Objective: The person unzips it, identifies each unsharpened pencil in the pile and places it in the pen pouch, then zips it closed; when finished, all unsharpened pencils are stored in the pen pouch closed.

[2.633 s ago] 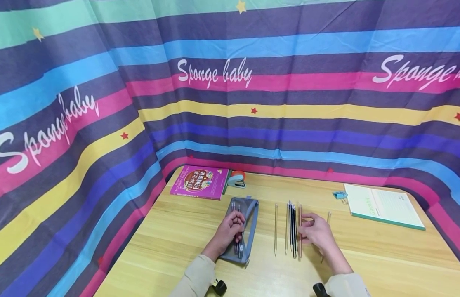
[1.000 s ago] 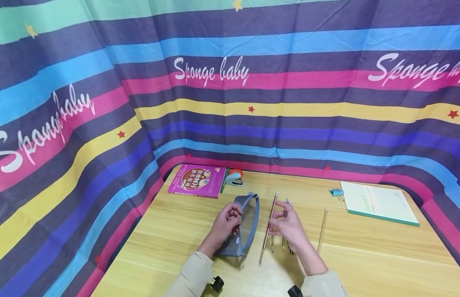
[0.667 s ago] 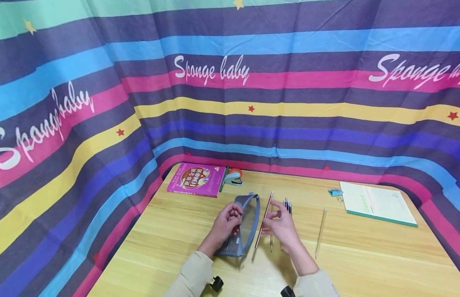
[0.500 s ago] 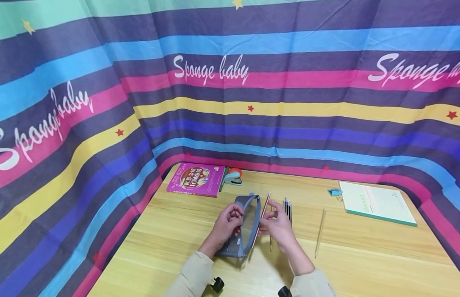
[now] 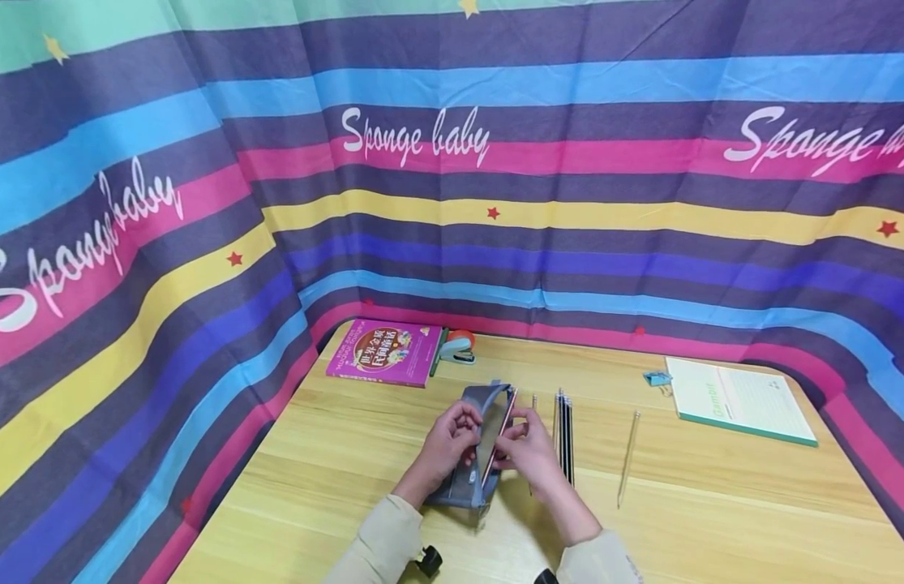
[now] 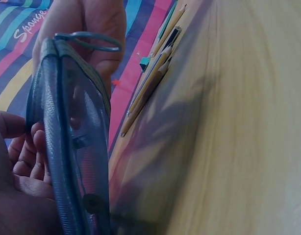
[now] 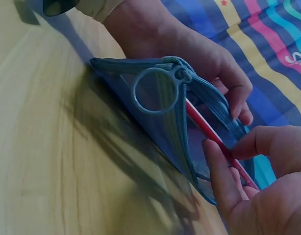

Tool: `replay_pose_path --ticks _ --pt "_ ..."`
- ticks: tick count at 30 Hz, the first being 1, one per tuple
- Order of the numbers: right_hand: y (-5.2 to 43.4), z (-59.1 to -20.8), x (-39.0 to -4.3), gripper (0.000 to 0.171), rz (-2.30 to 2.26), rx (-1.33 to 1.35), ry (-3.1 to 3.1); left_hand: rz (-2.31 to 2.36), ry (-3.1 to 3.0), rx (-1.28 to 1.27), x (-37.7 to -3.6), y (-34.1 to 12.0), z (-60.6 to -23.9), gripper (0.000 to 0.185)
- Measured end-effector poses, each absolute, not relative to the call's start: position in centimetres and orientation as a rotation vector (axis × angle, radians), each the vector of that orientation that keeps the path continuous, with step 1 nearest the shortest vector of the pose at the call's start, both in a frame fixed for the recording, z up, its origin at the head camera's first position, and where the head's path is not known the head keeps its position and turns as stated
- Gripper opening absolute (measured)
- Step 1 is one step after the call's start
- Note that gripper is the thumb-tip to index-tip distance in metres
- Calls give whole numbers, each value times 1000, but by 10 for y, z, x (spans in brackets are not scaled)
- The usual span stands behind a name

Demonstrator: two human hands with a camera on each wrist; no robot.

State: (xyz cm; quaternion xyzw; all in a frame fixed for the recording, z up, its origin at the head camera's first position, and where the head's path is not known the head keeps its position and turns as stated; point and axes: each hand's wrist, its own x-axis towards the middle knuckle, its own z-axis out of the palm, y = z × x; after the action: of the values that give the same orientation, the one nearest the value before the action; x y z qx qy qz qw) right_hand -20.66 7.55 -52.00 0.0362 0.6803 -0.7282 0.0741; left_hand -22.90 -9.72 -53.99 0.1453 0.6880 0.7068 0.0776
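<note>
A grey-blue mesh pencil case (image 5: 472, 462) stands on its edge on the wooden table (image 5: 714, 503). My left hand (image 5: 460, 423) grips its near side and holds the zip mouth apart. My right hand (image 5: 511, 438) pinches a red pencil (image 5: 499, 430) whose lower part lies inside the mouth. The right wrist view shows the red pencil (image 7: 214, 139) sliding between the zip edges behind the ring pull (image 7: 155, 90). A row of dark pencils (image 5: 563, 430) lies just right of my right hand. One pale pencil (image 5: 627, 458) lies farther right.
A magenta book (image 5: 386, 353) and a blue stapler (image 5: 457, 349) sit at the back left. A green notebook (image 5: 739, 401) and a blue binder clip (image 5: 652, 379) lie at the back right. A striped curtain (image 5: 203, 243) walls in the table on three sides.
My right hand lifted the red pencil from the row and carried it left into the case's mouth. My left hand raised the case from flat onto its edge.
</note>
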Motion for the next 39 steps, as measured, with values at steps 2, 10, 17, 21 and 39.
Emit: replay_pose_path --ticks 2,10,17,21,39 --pt "74 -521 -206 61 -2181 96 2036 2117 2059 440 -229 -97 -540 26" --pt "71 -524 -205 59 -2160 96 2025 2110 2058 457 -229 -95 -539 26" --pt "71 -525 -205 58 -2141 93 2050 2103 2068 456 -230 -93 -541 27" --pt "70 -525 -205 55 -2110 83 2077 2083 2085 473 -229 -92 -542 25" --pt "66 -529 -205 54 -2086 115 2112 2095 2057 456 -228 -92 -542 24"
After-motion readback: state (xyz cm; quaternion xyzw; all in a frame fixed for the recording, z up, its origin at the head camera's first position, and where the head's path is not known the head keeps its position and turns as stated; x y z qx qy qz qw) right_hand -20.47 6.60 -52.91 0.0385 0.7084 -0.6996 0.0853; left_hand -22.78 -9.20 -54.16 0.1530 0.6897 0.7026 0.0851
